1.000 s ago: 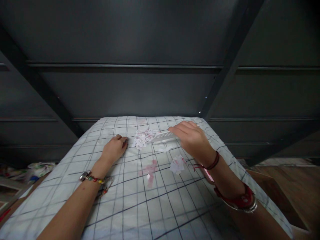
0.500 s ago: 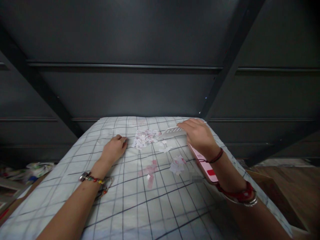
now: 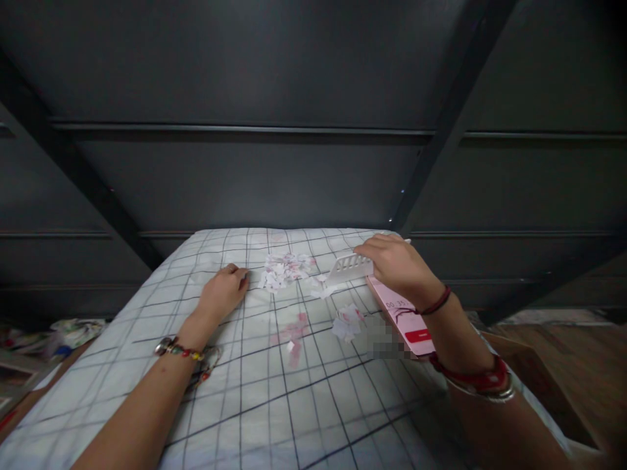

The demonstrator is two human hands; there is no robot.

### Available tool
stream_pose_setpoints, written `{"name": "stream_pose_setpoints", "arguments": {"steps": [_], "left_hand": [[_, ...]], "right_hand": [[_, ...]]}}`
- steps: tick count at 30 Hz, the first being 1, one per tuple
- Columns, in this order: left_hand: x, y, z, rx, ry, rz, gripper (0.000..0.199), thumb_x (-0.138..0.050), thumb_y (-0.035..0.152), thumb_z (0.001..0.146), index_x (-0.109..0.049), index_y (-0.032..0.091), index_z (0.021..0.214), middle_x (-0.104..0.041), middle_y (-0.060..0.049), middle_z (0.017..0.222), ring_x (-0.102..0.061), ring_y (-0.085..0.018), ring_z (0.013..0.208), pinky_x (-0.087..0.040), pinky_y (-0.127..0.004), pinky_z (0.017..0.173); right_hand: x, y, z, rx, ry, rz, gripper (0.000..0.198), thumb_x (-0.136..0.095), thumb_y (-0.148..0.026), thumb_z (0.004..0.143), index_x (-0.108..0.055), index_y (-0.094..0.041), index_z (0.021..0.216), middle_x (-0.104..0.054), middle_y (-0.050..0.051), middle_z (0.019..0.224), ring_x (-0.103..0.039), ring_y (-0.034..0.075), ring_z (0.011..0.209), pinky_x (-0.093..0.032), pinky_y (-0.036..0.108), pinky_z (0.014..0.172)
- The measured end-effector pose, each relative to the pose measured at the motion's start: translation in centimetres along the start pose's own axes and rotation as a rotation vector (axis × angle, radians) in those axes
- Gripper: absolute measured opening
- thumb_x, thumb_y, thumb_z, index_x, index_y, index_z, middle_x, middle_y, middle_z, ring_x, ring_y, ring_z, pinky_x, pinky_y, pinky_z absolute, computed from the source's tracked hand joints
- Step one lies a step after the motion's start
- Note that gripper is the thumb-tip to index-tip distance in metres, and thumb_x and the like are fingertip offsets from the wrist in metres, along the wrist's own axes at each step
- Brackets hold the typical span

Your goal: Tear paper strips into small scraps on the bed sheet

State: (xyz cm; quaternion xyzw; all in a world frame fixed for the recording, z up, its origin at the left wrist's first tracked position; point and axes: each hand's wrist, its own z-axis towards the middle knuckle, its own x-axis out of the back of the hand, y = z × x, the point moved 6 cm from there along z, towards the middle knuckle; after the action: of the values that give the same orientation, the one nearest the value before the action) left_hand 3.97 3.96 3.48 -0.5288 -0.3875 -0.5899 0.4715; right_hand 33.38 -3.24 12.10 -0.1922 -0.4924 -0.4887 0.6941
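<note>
My right hand (image 3: 399,262) is closed around one end of a white slotted spatula (image 3: 350,266). Its slotted blade stands tilted, with the lower edge at some loose paper scraps (image 3: 322,287) on the checked cloth. Left of the blade lies a larger heap of torn white and pinkish paper scraps (image 3: 285,271). My left hand (image 3: 226,287) rests on the cloth beside that heap, fingers loosely bent, thumb apart, nothing visible in it. Nearer to me are a small pile of white scraps (image 3: 347,323) and some pink scraps (image 3: 295,333).
A pink phone (image 3: 399,310) showing a timer lies under my right wrist. The checked cloth (image 3: 245,405) covers the surface, which ends at a dark panelled wall (image 3: 264,183). An open cardboard box (image 3: 543,385) stands low at the right; cluttered items (image 3: 78,329) sit low at the left.
My right hand has shifted slightly right, and the spatula's blade has turned more upright, its edge now at the loose scraps. My left hand stays where it was.
</note>
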Motion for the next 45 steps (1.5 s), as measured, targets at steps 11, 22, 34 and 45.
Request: {"name": "stream_pose_setpoints", "arguments": {"steps": [11,22,34,45], "left_hand": [[0.1,0.0,-0.1,-0.004,0.021,-0.024,0.039,-0.036,0.026,0.093,-0.068,0.015,0.112,-0.066,-0.014,0.114,-0.065,-0.024,0.100,-0.053,-0.034,0.085],[0.0,0.1,0.0,-0.011,0.000,-0.020,0.039,-0.036,0.026,0.094,-0.067,0.014,0.115,-0.066,-0.014,0.115,-0.064,-0.024,0.103,-0.052,-0.033,0.088],[0.2,0.1,0.0,0.000,0.018,-0.023,0.039,-0.036,0.027,0.093,-0.068,0.015,0.113,-0.067,-0.014,0.115,-0.065,-0.024,0.100,-0.053,-0.033,0.086],[-0.1,-0.1,0.1,0.001,0.015,-0.012,0.038,-0.037,0.027,0.092,-0.067,0.016,0.113,-0.066,-0.013,0.114,-0.064,-0.024,0.102,-0.053,-0.033,0.086]], "right_hand": [[-0.5,-1.2,0.4,0.007,0.067,0.002,0.039,-0.043,0.004,0.076,-0.072,-0.017,0.091,-0.072,0.007,0.085,-0.058,0.020,0.082,-0.039,0.033,0.075],[-0.2,-0.9,0.2,0.007,0.089,-0.007,0.040,-0.042,0.004,0.076,-0.072,-0.015,0.094,-0.072,0.009,0.087,-0.059,0.021,0.084,-0.039,0.033,0.077],[0.3,-1.9,0.3,0.026,0.218,0.049,0.045,-0.038,0.006,0.078,-0.072,-0.015,0.100,-0.071,0.007,0.086,-0.058,0.020,0.084,-0.040,0.032,0.077],[0.5,-0.7,0.0,0.010,0.076,0.009,0.042,-0.042,0.004,0.072,-0.072,-0.015,0.094,-0.071,0.008,0.086,-0.058,0.021,0.082,-0.040,0.033,0.076]]}}
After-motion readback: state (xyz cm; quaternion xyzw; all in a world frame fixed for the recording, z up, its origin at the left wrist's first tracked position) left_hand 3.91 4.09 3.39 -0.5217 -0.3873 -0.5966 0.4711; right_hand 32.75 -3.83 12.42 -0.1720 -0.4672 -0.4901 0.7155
